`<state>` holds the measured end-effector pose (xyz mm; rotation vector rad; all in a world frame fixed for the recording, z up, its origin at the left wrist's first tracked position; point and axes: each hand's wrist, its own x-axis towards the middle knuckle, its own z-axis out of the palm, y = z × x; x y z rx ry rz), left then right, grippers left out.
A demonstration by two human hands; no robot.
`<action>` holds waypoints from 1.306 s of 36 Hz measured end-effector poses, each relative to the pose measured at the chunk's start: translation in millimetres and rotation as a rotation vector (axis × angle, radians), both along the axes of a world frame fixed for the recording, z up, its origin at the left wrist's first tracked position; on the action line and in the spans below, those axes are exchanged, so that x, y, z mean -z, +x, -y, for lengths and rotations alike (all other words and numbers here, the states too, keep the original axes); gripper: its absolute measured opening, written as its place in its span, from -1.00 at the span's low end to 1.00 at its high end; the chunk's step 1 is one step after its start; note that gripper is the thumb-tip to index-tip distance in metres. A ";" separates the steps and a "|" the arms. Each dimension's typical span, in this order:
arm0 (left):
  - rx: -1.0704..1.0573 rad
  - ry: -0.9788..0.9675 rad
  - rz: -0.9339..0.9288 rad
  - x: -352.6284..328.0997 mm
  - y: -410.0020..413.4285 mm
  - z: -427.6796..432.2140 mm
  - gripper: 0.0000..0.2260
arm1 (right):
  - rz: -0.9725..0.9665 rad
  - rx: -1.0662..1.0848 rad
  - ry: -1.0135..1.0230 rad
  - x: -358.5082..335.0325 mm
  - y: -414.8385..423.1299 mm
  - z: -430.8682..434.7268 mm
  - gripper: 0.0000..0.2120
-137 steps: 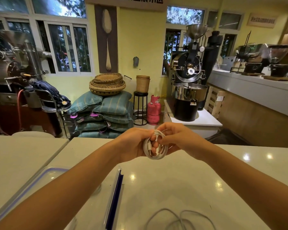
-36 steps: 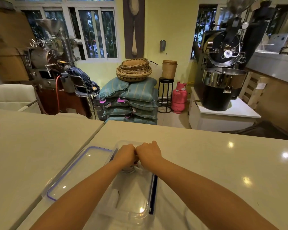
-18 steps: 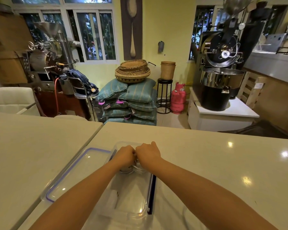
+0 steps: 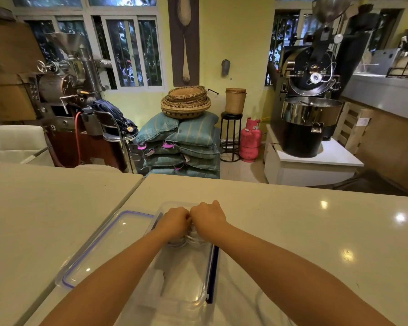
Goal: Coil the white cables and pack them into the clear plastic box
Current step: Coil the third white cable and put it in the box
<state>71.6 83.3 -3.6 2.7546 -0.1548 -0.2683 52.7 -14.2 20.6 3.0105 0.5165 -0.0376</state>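
1. Left hand (image 4: 174,223) & right hand (image 4: 207,220) knuckle to knuckle, fingers curled under, out of sight; can't tell grip.
2. White cable (image 4: 194,240) coil peeks out below fingers, inside clear plastic box (image 4: 198,300).
3. Lid (image 4: 108,245) left of fingers, touching box; bare counter (image 4: 304,231) to the right.

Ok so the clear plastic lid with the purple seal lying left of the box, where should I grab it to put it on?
Probably take the clear plastic lid with the purple seal by its near short edge, coming from the left. It lies flat on the white countertop, its right long edge tucked against the clear plastic box, leaving little finger room there.
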 end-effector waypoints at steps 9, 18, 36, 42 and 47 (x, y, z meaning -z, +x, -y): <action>0.001 -0.042 0.158 -16.7 3.0 4.1 -0.70 | 0.112 0.007 0.130 -29.1 0.2 24.1 -0.84; 0.090 -0.159 0.253 -46.8 -6.0 28.9 -0.77 | 0.123 0.107 0.353 -57.0 -14.5 88.8 -0.79; 0.600 0.019 -0.043 -13.2 -76.5 149.5 -0.76 | -0.293 0.264 0.353 -28.0 -86.2 194.9 -0.68; 0.634 0.040 -0.098 -2.7 -92.3 168.8 -0.75 | -0.432 0.246 0.242 -3.1 -100.9 204.8 -0.61; 0.593 0.032 -0.126 7.1 -96.2 174.3 -0.73 | -0.429 0.258 0.223 11.9 -109.2 212.0 -0.63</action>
